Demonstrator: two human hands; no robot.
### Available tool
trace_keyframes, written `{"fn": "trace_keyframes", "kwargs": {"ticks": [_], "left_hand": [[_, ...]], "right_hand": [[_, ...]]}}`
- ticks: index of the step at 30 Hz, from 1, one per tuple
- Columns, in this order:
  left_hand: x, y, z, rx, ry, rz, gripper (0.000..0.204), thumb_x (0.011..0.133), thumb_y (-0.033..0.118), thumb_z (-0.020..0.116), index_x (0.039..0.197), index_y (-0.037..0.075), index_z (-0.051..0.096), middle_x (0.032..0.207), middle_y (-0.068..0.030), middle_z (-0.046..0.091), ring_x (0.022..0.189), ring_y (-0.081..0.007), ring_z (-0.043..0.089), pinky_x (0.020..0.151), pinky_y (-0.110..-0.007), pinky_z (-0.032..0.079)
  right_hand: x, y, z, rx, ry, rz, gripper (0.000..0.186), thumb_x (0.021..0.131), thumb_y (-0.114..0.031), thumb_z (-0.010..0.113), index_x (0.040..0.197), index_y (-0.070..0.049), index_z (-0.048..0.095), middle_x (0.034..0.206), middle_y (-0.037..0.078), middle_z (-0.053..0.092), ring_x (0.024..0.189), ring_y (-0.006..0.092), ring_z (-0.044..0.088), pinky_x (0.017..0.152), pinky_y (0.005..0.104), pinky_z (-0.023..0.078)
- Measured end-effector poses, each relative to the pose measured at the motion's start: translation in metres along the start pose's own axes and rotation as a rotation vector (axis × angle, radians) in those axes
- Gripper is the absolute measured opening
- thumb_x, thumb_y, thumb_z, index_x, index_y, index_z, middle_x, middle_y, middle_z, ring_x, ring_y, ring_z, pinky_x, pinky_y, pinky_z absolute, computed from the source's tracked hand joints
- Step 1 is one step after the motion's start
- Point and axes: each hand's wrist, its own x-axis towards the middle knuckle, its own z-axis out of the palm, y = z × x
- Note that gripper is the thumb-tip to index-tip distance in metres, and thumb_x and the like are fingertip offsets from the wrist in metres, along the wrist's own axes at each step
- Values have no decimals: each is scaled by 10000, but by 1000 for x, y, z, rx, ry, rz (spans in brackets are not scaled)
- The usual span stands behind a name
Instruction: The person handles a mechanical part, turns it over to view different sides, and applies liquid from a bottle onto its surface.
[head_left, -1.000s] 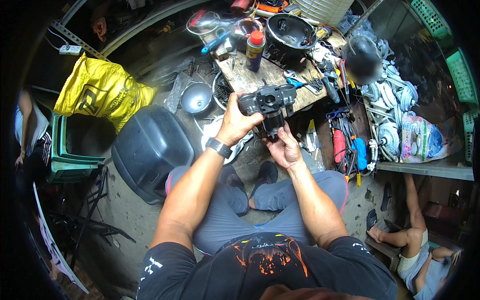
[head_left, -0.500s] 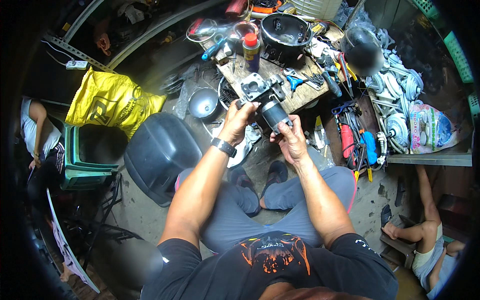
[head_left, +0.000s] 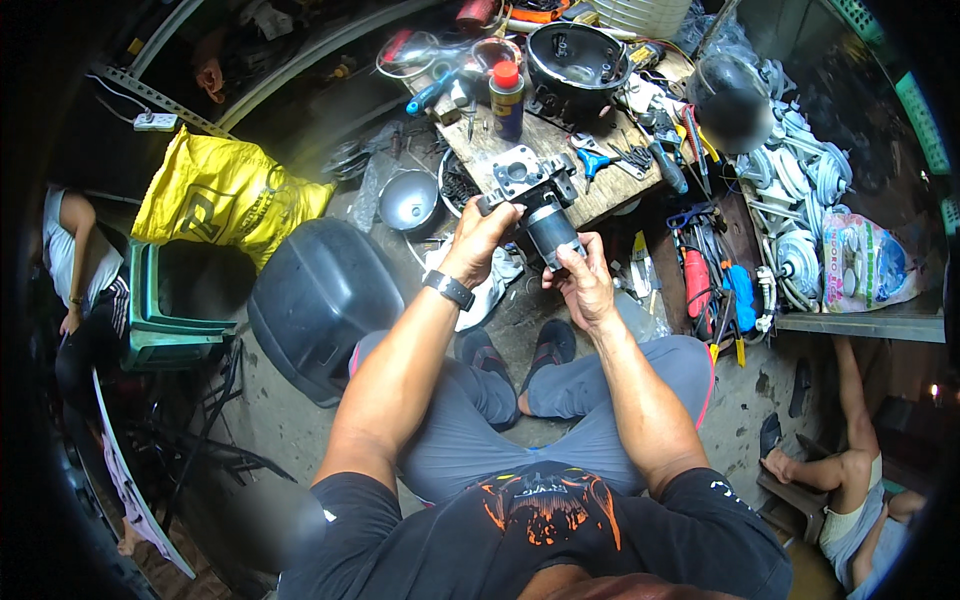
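Observation:
I hold a grey metal motor part [head_left: 535,200] with a square flange and a dark cylindrical body in front of me, above my knees. My left hand [head_left: 478,238], with a black watch on its wrist, grips the flange end from the left. My right hand [head_left: 582,280] wraps around the dark cylinder from below right. The part hangs just in front of the wooden board [head_left: 560,160] that serves as a work surface.
On the board stand a spray can with a red cap [head_left: 507,98], a black round housing [head_left: 577,58] and several hand tools. A black plastic cover [head_left: 315,300] and a yellow sack [head_left: 225,195] lie left. Other people sit at both sides.
I have turned the motor part in my hands, so its flange now faces up-left and the cylinder points down toward me. Both hands kept their grip.

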Motion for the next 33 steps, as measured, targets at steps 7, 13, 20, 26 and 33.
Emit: {"fn": "trace_keyframes", "kwargs": {"ticks": [7, 13, 20, 26, 33], "left_hand": [[7, -5, -8, 25, -71, 7, 386, 890, 186, 722, 1225, 58, 581, 1084, -7, 667, 968, -103, 607, 912, -310, 498], [1, -9, -4, 131, 101, 167, 524, 850, 120, 750, 1296, 5, 501, 1098, -63, 659, 984, -139, 617, 904, -352, 519], [-20, 22, 15, 615, 0, 808, 848, 571, 182, 849, 1302, 23, 450, 1321, -191, 494, 1280, -341, 506, 1126, -420, 401], [-47, 41, 19, 710, -115, 921, 899, 503, 191, 885, 1302, 65, 493, 1409, -189, 509, 1353, -368, 477, 1158, -458, 380], [-62, 39, 26, 753, -222, 1011, 963, 486, 222, 982, 1314, 90, 508, 1446, -187, 487, 1386, -372, 447, 1163, -468, 385]], "right_hand": [[1, 1, 0, 28, -41, -30, 472, 945, -235, 757, 1231, -111, 402, 1030, 98, 604, 800, 187, 657, 702, 369, 571], [6, 8, -6, 126, -75, 38, 482, 963, -171, 723, 1327, -118, 412, 1153, 113, 626, 961, 226, 667, 863, 430, 555], [10, -3, -14, 333, -365, -30, 795, 880, -157, 803, 1558, -206, 391, 1489, 31, 536, 1395, 249, 499, 1188, 482, 378], [14, -13, -23, 414, -356, 143, 724, 793, -114, 809, 1453, -41, 522, 1432, 83, 607, 1324, 237, 568, 1173, 434, 407], [11, -22, -15, 545, -264, 193, 716, 937, -524, 676, 1472, -78, 509, 1428, 132, 613, 1304, 289, 588, 1133, 483, 467]]}}
